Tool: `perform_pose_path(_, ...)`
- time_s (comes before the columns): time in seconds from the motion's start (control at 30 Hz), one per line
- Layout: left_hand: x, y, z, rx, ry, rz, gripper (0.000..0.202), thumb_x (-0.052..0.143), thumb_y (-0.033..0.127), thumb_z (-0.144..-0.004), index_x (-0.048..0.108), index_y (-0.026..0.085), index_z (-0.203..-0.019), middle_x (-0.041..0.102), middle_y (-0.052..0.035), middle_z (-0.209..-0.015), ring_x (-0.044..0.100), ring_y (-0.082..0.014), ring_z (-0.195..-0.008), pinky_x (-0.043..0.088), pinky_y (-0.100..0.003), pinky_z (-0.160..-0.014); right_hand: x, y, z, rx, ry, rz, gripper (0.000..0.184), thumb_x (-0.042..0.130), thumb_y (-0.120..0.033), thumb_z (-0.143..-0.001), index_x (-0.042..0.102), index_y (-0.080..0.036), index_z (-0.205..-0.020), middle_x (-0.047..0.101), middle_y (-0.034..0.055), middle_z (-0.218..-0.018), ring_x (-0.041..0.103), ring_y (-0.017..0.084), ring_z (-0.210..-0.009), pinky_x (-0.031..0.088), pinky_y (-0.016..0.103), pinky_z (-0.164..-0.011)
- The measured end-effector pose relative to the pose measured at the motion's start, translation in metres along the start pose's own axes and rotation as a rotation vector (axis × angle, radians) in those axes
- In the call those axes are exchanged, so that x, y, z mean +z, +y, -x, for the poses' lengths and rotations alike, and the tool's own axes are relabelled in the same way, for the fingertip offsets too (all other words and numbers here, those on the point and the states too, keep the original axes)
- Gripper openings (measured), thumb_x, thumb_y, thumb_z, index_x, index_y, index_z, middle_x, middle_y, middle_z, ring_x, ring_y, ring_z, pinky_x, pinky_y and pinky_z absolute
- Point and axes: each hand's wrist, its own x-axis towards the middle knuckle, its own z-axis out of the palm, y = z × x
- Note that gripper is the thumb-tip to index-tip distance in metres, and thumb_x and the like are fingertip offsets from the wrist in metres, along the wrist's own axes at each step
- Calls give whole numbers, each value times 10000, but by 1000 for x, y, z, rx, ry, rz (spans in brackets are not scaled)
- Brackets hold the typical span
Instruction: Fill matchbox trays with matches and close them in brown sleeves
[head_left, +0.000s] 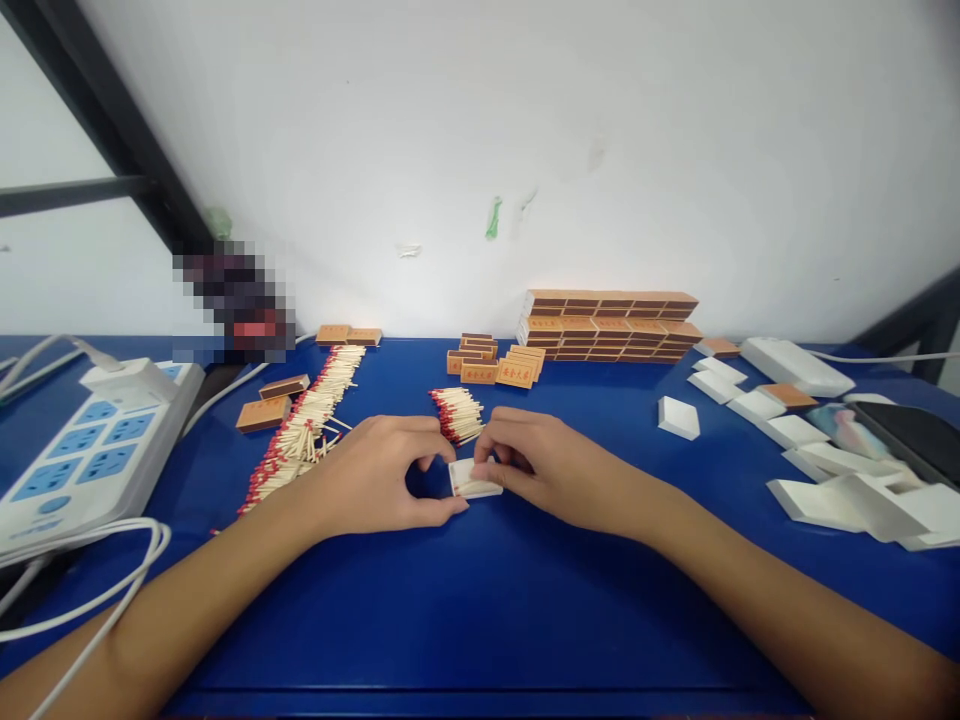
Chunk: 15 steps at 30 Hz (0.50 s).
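A small white matchbox tray [459, 478] lies at the middle of the blue table, with a few pale sticks, likely matches, faintly visible inside. My left hand [375, 475] curves around its left end, thumb at the near edge and forefinger at the far one. Over the tray's right part, my right hand [536, 460] has thumb and fingers pinched together; what is between them is hidden. Just behind the tray sits a small pile of red-tipped matches [459, 413]. A long heap of matches [319, 395] stretches beyond my left forearm.
Stacked matchboxes [607, 328] stand against the wall, with loose matchbox sleeves [480, 370] left of them. White trays [795, 432] and a phone [911, 435] lie right. A power strip [97, 450] and white cable [112, 590] occupy the left. More matchboxes [264, 413] flank the match heap.
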Motion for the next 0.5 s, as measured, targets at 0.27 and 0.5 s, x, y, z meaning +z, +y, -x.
perform_pose_path(0.27, 1, -2, 1, 17, -3, -20, 302, 772, 496, -848, 774, 222, -975, 652, 2, -819, 571, -128, -673, 406, -260, -604, 10, 28, -12, 7, 131, 81, 64, 647, -249, -1021, 682, -212, -982, 567, 16, -908, 543, 157, -784, 403, 290, -692)
perform_pose_path(0.5, 0, -3, 0, 20, -18, -19, 297, 774, 495, -843, 769, 223, -963, 658, 4, -827, 571, -127, -672, 402, -259, -604, 8, 27, -12, 19, 72, 81, 107, 599, -248, -1048, 630, -200, -958, 573, 18, -926, 531, 156, -778, 410, 293, -704)
